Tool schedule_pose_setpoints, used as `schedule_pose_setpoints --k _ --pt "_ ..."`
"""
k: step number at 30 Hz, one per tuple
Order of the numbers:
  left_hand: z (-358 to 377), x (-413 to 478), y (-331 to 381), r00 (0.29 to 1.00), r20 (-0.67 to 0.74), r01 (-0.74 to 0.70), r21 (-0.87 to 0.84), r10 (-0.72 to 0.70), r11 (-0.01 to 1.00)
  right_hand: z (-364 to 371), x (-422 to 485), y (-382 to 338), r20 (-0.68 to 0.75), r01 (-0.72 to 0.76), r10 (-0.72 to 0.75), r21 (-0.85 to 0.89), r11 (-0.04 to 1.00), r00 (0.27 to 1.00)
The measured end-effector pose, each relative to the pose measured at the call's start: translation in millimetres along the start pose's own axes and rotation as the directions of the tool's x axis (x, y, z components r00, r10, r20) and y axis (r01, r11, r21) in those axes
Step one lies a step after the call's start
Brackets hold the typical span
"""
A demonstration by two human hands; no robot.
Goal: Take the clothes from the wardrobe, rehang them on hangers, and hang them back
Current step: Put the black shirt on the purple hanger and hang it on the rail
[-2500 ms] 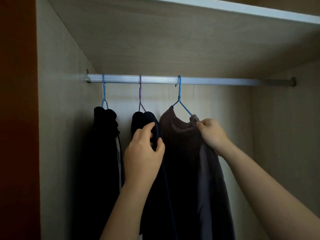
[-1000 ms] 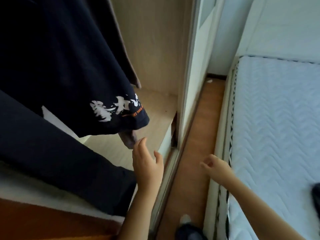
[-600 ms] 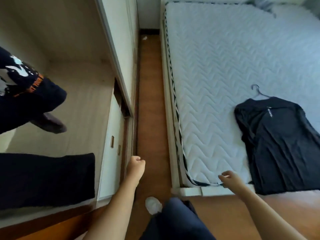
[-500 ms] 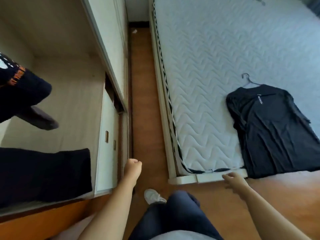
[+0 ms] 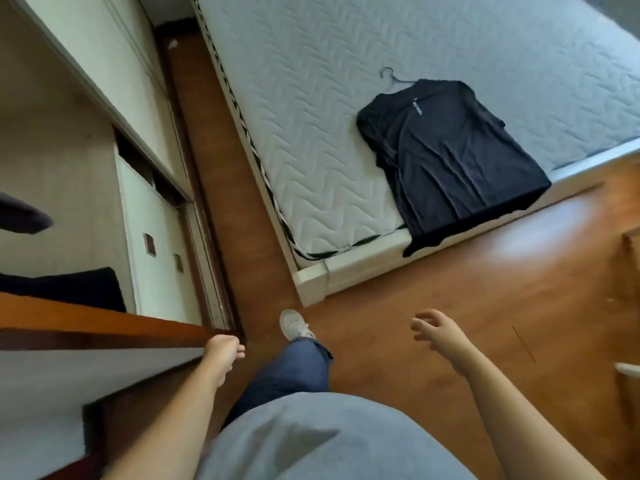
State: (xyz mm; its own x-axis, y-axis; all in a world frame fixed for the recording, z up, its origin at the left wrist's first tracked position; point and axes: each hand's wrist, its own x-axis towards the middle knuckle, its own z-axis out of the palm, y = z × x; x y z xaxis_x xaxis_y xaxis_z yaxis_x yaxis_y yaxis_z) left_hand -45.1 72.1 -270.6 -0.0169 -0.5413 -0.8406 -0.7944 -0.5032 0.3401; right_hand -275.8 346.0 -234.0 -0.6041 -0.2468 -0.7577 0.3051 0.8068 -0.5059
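Note:
A black T-shirt point(image 5: 450, 154) lies flat on the white quilted mattress point(image 5: 311, 98), near its foot end, with a grey hanger point(image 5: 393, 77) hook sticking out of the collar. The open wardrobe point(image 5: 69, 150) is on my left; dark hems of hanging clothes point(image 5: 20, 214) and a folded dark garment point(image 5: 76, 285) show inside. My left hand point(image 5: 223, 353) is curled into a loose fist by the wardrobe's brown door edge, holding nothing. My right hand point(image 5: 440, 336) hovers over the wooden floor with fingers spread, empty.
A narrow strip of wooden floor point(image 5: 221, 188) runs between wardrobe and bed. My leg in blue trousers and white shoe point(image 5: 294, 325) is stepping forward. Wooden furniture point(image 5: 628, 258) stands at the right edge.
I let go of the hanging clothes and turned from the wardrobe toward the bed. Both hands dropped, empty; the T-shirt on the mattress came into view.

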Motion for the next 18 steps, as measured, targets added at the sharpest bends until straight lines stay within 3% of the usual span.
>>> schedule_pose_setpoints --k 5,10,14,18 --pt "62 -21 9 0.994 0.107 -0.013 0.149 -0.003 0.989 -49 -39 124 -0.149 -0.225 0.272 0.271 0.936 0.951" --pt "133 -18 57 0.984 0.166 -0.114 0.36 0.057 0.926 -68 -58 200 -0.17 -0.341 0.505 0.556 0.758 0.846" --pt "218 -18 107 0.956 0.286 -0.191 0.43 0.068 0.882 -87 -51 229 -0.142 -0.39 0.638 0.685 0.615 0.757" --pt "308 -27 181 0.9 0.412 -0.311 0.379 0.142 0.872 -139 -13 218 -0.142 -0.39 0.679 0.727 0.565 0.72"
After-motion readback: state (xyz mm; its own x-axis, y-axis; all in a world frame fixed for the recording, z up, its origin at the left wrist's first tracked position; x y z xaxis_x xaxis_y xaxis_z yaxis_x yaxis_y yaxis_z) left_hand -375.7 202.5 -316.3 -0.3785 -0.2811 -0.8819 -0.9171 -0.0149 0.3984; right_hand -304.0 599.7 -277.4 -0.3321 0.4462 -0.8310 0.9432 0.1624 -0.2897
